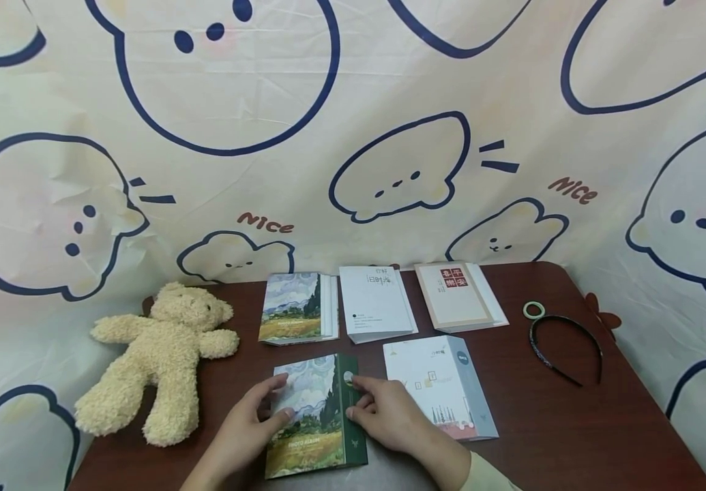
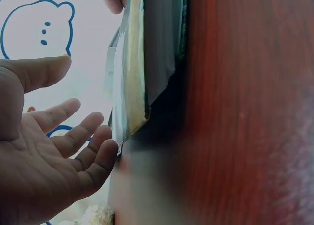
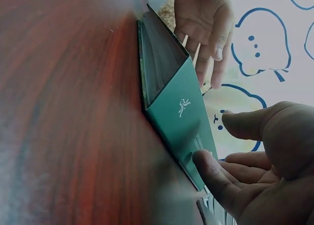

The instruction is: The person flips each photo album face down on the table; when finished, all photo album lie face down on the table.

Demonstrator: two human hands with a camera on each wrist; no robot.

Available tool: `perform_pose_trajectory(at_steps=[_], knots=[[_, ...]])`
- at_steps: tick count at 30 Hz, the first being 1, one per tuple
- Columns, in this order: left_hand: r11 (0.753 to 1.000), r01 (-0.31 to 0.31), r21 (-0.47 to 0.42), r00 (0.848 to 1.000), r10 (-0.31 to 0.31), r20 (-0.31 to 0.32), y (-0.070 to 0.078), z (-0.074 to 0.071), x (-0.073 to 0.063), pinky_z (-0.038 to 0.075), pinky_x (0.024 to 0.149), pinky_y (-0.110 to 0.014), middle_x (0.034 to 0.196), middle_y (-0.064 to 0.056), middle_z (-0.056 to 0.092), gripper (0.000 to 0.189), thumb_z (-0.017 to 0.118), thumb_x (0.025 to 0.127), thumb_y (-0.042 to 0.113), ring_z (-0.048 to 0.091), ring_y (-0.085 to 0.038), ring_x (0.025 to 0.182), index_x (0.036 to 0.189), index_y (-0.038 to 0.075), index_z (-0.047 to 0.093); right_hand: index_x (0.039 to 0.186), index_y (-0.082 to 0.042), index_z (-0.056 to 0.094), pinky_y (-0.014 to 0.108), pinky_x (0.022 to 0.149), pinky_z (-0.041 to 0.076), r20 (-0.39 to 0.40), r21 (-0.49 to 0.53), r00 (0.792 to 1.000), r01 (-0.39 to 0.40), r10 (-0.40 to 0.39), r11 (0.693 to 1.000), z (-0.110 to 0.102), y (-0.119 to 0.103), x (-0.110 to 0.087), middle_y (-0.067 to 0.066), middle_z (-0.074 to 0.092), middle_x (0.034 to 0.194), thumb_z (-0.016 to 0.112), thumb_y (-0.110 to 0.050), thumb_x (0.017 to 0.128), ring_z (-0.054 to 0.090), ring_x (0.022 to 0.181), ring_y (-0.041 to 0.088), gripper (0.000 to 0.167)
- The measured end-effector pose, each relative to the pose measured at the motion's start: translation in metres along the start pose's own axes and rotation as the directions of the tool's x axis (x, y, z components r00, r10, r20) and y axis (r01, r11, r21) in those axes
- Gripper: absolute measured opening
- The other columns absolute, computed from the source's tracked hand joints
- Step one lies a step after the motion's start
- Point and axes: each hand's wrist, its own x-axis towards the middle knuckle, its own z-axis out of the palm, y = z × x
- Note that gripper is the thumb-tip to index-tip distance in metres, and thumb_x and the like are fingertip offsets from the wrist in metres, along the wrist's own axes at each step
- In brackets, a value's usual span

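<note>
A photo album [image 1: 310, 436] with a painted landscape cover and a dark green spine lies near the front of the table. My left hand [image 1: 247, 424] is at its left edge, the thumb over the cover and fingertips right at the edge in the left wrist view. On the other side, my right hand [image 1: 392, 414] touches the green spine [image 3: 179, 112] with an extended index finger, close to a round pale mark at the spine's upper end. The right thumb stands apart from the album in the right wrist view. Neither hand grips it.
A white and blue album [image 1: 429, 389] lies right of my right hand. Behind stand a landscape album [image 1: 291, 307], a white album [image 1: 374, 300] and a beige album [image 1: 457, 293]. A teddy bear [image 1: 168, 361] lies left; a headband [image 1: 533, 341] and a green ring [image 1: 533, 310] lie right.
</note>
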Motion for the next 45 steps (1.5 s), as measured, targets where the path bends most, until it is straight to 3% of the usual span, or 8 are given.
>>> perform_pose_trajectory(at_steps=[8, 16, 22, 29, 36, 45], knots=[[1.0, 0.007, 0.022, 1.0, -0.007, -0.016, 0.001, -0.006, 0.008, 0.053, 0.095, -0.049, 0.145, -0.009, 0.056, 0.057, 0.075, 0.098, 0.021, 0.057, -0.03, 0.126, 0.15, 0.014, 0.054, 0.144, -0.001, 0.059, 0.024, 0.074, 0.057, -0.031, -0.043, 0.999, 0.012, -0.013, 0.999, 0.001, -0.001, 0.012, 0.002, 0.074, 0.111, 0.076, -0.026, 0.096, 0.067, 0.086, 0.001, 0.056], [1.0, 0.021, 0.008, 0.999, -0.021, -0.033, -0.002, -0.014, 0.017, 0.051, 0.097, -0.048, 0.142, -0.01, 0.056, 0.058, 0.071, 0.101, 0.022, 0.056, -0.028, 0.126, 0.153, 0.013, 0.05, 0.148, -0.009, 0.057, 0.046, 0.102, 0.051, -0.049, -0.141, 0.999, 0.012, -0.02, 0.99, 0.005, -0.009, 0.026, 0.005, 0.067, 0.135, 0.072, -0.033, 0.098, 0.063, 0.123, 0.023, 0.057], [0.999, 0.035, 0.0, 0.998, -0.035, -0.053, -0.004, -0.019, 0.026, 0.048, 0.099, -0.053, 0.146, -0.015, 0.053, 0.059, 0.07, 0.101, 0.023, 0.053, -0.031, 0.129, 0.154, 0.01, 0.047, 0.148, -0.009, 0.057, 0.054, 0.11, 0.044, -0.079, -0.166, 0.996, 0.029, -0.042, 0.986, 0.009, -0.015, 0.038, 0.009, 0.06, 0.145, 0.071, -0.03, 0.098, 0.053, 0.136, 0.031, 0.055], [0.998, 0.059, -0.024, 0.997, -0.06, -0.047, -0.009, -0.024, 0.038, 0.048, 0.097, -0.055, 0.154, -0.02, 0.044, 0.064, 0.069, 0.101, 0.023, 0.049, -0.038, 0.134, 0.157, 0.011, 0.041, 0.148, -0.012, 0.057, 0.051, 0.111, 0.044, -0.076, -0.187, 0.996, 0.032, -0.047, 0.982, 0.014, -0.02, 0.048, 0.008, 0.056, 0.149, 0.071, -0.029, 0.098, 0.051, 0.139, 0.03, 0.055], [0.992, 0.105, -0.065, 0.993, -0.108, -0.049, -0.007, -0.028, 0.049, 0.051, 0.096, -0.058, 0.162, -0.024, 0.026, 0.073, 0.068, 0.102, 0.029, 0.039, -0.047, 0.142, 0.162, 0.011, 0.031, 0.151, -0.013, 0.054, 0.049, 0.111, 0.045, -0.029, -0.234, 0.998, 0.041, -0.05, 0.971, 0.016, -0.025, 0.061, 0.008, 0.053, 0.152, 0.069, -0.03, 0.101, 0.049, 0.141, 0.029, 0.055], [0.984, 0.121, -0.127, 0.991, -0.127, -0.042, -0.006, -0.031, 0.065, 0.046, 0.103, -0.063, 0.164, -0.025, 0.023, 0.082, 0.069, 0.102, 0.03, 0.031, -0.05, 0.146, 0.165, 0.008, 0.021, 0.151, -0.008, 0.053, 0.049, 0.107, 0.049, -0.04, -0.26, 0.997, 0.049, -0.062, 0.964, 0.014, -0.025, 0.08, 0.011, 0.055, 0.149, 0.067, -0.029, 0.101, 0.054, 0.136, 0.03, 0.055]])
